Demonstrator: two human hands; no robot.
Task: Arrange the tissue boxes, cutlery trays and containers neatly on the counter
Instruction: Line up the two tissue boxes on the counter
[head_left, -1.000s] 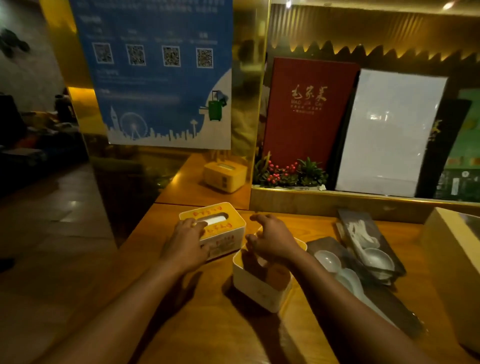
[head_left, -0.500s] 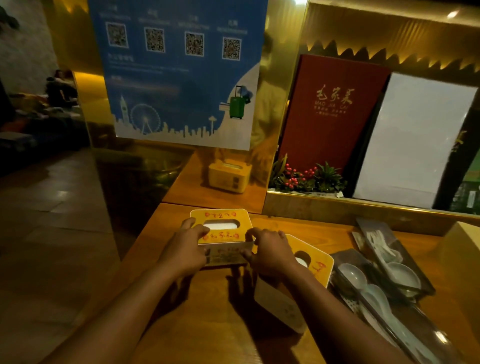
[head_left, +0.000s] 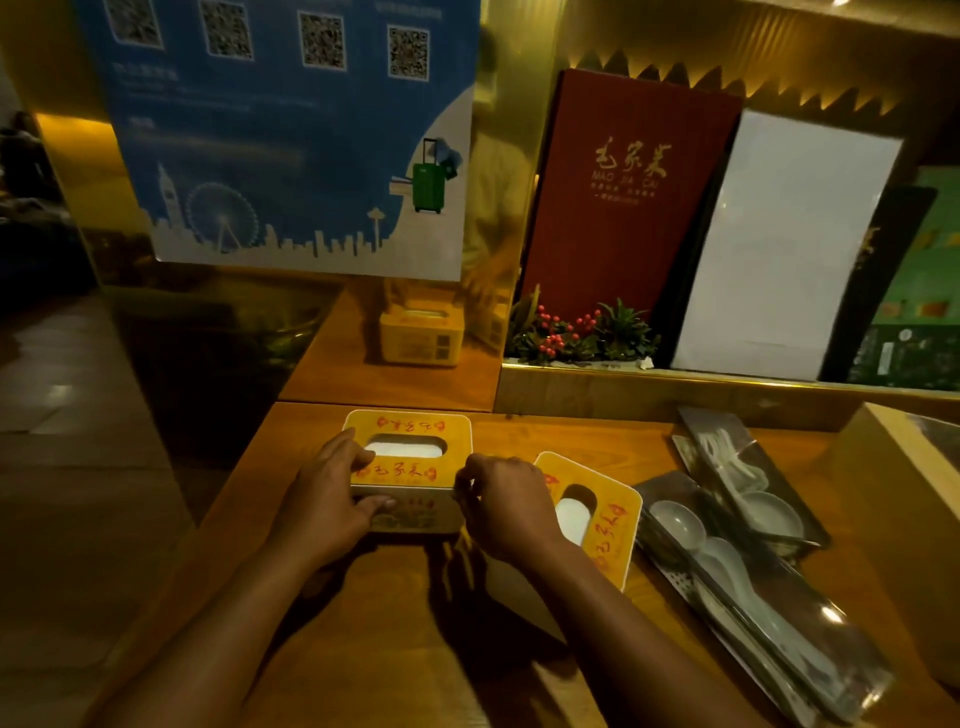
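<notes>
- Two yellow-topped tissue boxes sit on the wooden counter (head_left: 415, 623); the far tissue box (head_left: 410, 467) lies square near the counter's back left corner, with white tissue showing in its oval slot.
- Left hand (head_left: 327, 504) clasps that box's left end, fingers curled over the top edge by the slot and thumb against the front face.
- Right hand (head_left: 504, 509) grips the box's right front corner, fingers bent around it.
- Second tissue box (head_left: 597, 525) stands just right of the right hand, turned at an angle to the first; whether the two boxes touch is hidden by the hand.
- Right of it lie two dark cutlery trays: the near cutlery tray (head_left: 753, 597) holds white ceramic spoons (head_left: 691, 530), and the far cutlery tray (head_left: 748, 473) holds more white ware, overlapping the first at an angle.
- A pale wooden container (head_left: 904, 499) stands at the right edge.
- Behind, a red menu (head_left: 623, 192) leans on the raised ledge, above a sprig of red berries (head_left: 566, 332).
</notes>
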